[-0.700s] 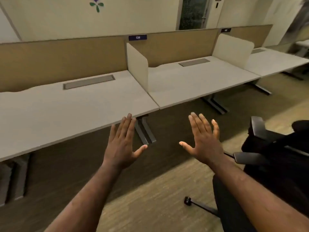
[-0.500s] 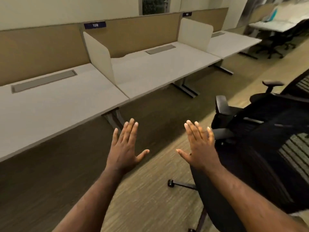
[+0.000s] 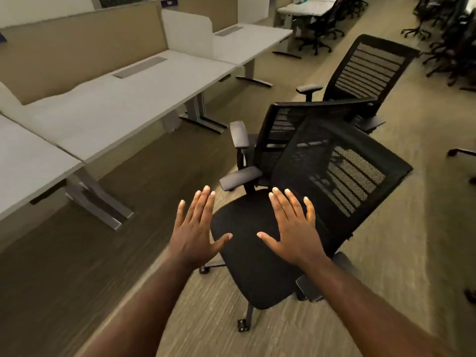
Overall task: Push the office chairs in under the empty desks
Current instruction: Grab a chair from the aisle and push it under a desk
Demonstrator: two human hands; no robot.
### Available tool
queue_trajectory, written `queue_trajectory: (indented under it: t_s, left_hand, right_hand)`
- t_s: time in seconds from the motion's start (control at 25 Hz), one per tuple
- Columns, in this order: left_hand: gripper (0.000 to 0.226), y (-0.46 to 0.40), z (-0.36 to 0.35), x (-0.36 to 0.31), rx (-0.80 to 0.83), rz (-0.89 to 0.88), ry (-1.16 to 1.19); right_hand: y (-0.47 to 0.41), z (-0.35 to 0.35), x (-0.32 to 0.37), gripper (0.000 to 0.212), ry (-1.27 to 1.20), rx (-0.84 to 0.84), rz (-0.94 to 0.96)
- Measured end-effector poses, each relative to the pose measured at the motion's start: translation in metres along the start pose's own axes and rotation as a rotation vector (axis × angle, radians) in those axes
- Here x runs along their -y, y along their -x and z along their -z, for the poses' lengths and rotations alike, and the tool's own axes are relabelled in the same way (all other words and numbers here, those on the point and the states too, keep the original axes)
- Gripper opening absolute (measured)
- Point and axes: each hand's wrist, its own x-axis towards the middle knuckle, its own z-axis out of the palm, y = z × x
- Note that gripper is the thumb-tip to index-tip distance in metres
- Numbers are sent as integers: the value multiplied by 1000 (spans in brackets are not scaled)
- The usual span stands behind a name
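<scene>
Both hands empty, fingers spread flat, palms down: left hand [image 3: 196,234] and right hand [image 3: 293,229] held out over the nearest chair [image 3: 260,253], touching nothing that I can tell. Row of white desks [image 3: 123,99] runs along the left, bare tops, tan partition [image 3: 77,45] behind them. Nearest chair sits out in the aisle right of the desks, seat toward the viewer, mesh back at right. Second chair [image 3: 280,124] just behind it, third chair [image 3: 371,70] farther right. More dark chairs [image 3: 448,34] clustered far right. Carpet floor [image 3: 386,253].
</scene>
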Motion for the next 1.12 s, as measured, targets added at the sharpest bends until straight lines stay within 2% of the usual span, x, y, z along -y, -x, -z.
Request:
queue_trajectory:
  t_s: [0.24,0.56,0.84,1.12]
  left_hand:
    - [99,-54,-34,-159,-4,-130,46]
    - [99,-134,-57,-286,-37,-297,143]
    - [99,-215,-81,-341,-33,-301,186]
    - [99,-276,-96,-354,-40,-205,223]
  right_hand:
    - [54,15,-138,96,-24,-13,-93]
    - [67,47,-274,95,47,-106,-245]
    - [13,56,-365,90,74,-110,-248]
    - [-62,53,-427,85,43,-8,-186]
